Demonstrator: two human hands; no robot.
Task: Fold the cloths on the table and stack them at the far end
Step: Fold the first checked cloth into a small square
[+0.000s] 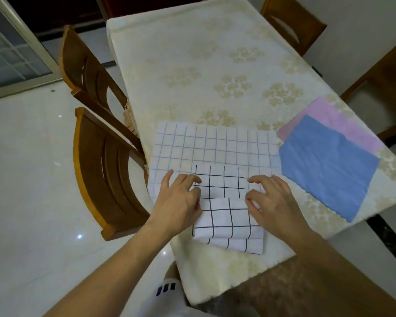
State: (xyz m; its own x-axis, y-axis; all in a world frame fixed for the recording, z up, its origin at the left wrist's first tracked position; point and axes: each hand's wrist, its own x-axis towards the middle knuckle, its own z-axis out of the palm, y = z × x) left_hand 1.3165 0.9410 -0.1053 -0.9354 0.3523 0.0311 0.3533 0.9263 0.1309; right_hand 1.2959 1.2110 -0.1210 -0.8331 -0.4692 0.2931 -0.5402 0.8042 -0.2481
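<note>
Pinching the black-grid cloth (pixel 224 216) edges, my left hand (pixel 178 200) and right hand (pixel 270 202) face bare tablecloth (pixel 204 72) at 12 o'clock; flat blue cloth (pixel 327 165) at 2 o'clock.

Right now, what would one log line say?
step: folding | left hand, right hand: gripping checked cloth | blue cloth: unfolded

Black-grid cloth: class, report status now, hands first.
Left hand and right hand both grip black-grid cloth, mid-fold. It lies on blue-grid cloth. Blue cloth, pink cloth unfolded. Far end unobstructed.
</note>
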